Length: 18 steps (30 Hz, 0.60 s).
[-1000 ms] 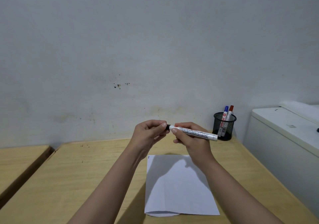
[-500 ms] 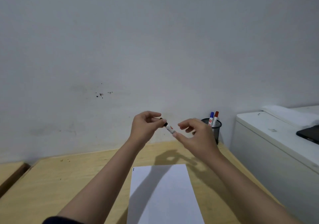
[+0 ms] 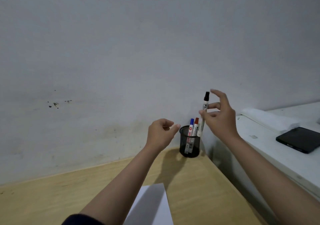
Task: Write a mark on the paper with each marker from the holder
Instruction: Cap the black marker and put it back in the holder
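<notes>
Hands — right (image 3: 220,116) pinching black-capped marker (image 3: 204,111) over holder (image 3: 189,143), left (image 3: 160,133) loosely curled, empty — label unreadable

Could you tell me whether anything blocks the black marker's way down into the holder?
Nothing visible does. The right hand holds the black marker upright over the holder; the blue marker and red marker leave room beside them.

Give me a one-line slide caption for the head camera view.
Right hand lowers a black-capped marker into the mesh holder beside blue and red markers; left hand hovers empty.
</notes>
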Tool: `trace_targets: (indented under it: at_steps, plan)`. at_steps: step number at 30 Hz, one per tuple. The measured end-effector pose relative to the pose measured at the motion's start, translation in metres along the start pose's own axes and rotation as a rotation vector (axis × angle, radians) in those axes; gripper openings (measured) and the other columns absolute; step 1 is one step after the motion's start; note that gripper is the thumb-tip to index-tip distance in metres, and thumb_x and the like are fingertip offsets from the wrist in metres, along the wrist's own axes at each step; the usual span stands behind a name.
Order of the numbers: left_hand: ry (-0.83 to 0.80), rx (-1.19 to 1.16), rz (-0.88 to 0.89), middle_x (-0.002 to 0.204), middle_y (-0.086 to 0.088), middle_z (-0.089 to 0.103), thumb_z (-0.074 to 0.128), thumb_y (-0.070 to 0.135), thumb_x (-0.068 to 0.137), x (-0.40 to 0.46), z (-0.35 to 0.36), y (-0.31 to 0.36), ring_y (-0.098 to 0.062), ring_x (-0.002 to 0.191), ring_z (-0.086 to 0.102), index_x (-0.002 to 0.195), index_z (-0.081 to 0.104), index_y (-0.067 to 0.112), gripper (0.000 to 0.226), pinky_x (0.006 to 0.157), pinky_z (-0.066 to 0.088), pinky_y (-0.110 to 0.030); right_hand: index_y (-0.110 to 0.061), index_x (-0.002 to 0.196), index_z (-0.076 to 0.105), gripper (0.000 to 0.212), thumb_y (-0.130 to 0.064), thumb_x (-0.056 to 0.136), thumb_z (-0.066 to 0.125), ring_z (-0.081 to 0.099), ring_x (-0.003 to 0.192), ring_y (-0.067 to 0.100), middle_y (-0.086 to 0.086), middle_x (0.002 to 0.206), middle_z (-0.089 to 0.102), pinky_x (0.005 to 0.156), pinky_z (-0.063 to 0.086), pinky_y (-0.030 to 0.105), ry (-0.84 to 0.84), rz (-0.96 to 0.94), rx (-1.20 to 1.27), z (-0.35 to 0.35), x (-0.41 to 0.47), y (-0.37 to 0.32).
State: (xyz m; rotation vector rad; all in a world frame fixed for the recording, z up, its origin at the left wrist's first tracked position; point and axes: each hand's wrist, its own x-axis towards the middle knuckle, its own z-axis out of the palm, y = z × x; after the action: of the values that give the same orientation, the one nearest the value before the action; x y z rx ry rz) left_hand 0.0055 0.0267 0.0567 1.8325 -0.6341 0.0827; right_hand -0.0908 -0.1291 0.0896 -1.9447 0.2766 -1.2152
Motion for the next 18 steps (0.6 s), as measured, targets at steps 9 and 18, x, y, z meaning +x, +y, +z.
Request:
trace_targets:
  at_steps: [9, 18]
  plan:
    - [-0.045, 0.257, 0.063, 0.111, -0.012, 0.069, 0.064, 0.037, 0.083, 0.021, 0.064, -0.022, -0.024, 0.104, 0.062, 0.107, 0.068, 0.005, 0.041, 0.087, 0.048, -0.034, -0.026, 0.112, 0.049, 0.046, -0.012, 0.075, 0.072, 0.063, 0.062, 0.016, 0.001, 0.07, 0.064, 0.058, 0.049, 0.026, -0.023, 0.062, -0.155, 0.023, 0.033, 0.056]
    - [0.067, 0.241, 0.016, 0.1, -0.007, 0.072, 0.073, 0.037, 0.074, 0.032, 0.083, -0.039, -0.019, 0.093, 0.066, 0.097, 0.071, 0.006, 0.039, 0.075, 0.049, -0.026, -0.01, 0.11, 0.056, 0.038, -0.014, 0.075, 0.071, 0.056, 0.077, 0.02, 0.008, 0.091, 0.057, 0.059, 0.044, 0.025, -0.251, 0.187, -0.417, 0.039, 0.033, 0.101]
